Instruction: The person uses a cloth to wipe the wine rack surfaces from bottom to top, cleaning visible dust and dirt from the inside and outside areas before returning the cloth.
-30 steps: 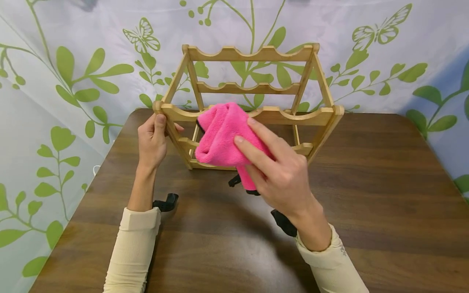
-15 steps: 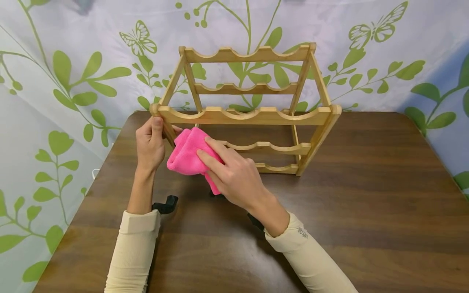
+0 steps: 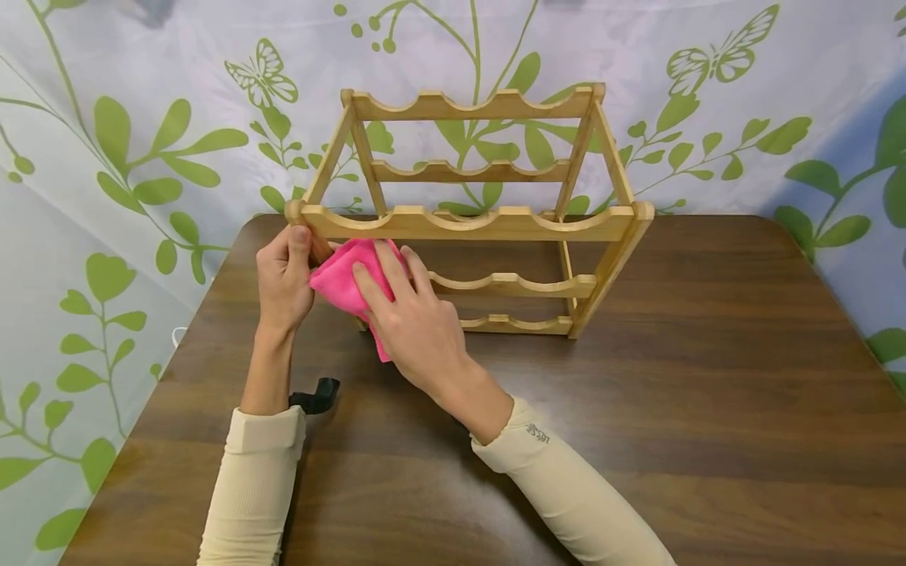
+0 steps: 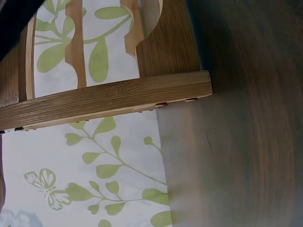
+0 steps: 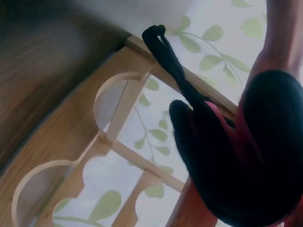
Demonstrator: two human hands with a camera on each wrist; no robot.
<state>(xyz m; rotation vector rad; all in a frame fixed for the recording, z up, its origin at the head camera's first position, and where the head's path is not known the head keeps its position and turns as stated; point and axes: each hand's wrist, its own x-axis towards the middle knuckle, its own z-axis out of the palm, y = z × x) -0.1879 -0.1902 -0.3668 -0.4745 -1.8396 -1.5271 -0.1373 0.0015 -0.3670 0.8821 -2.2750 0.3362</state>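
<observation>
A light wooden wine rack point(image 3: 463, 226) with scalloped bars stands upright on the table. My left hand point(image 3: 281, 291) grips its front left post just under the top corner, thumb on the near side. My right hand point(image 3: 421, 322) holds a folded pink cloth point(image 3: 347, 279) against the rack's left front, below the top bar, with fingers spread over it. The cloth covers part of that post and the left ends of the lower bars. In the right wrist view, dark folds of the cloth point(image 5: 236, 175) hide the fingers. The left wrist view shows the rack's post point(image 4: 109, 97) from the side.
The brown wooden table point(image 3: 708, 377) extends to both sides and in front of the rack. Behind it hangs a pale backdrop point(image 3: 679, 47) with green leaves and butterflies. A black piece point(image 3: 316, 397) juts out by the left cuff.
My right hand has carried the cloth leftward from in front of the rack's middle to its left post. The left hand has kept its grip on the post.
</observation>
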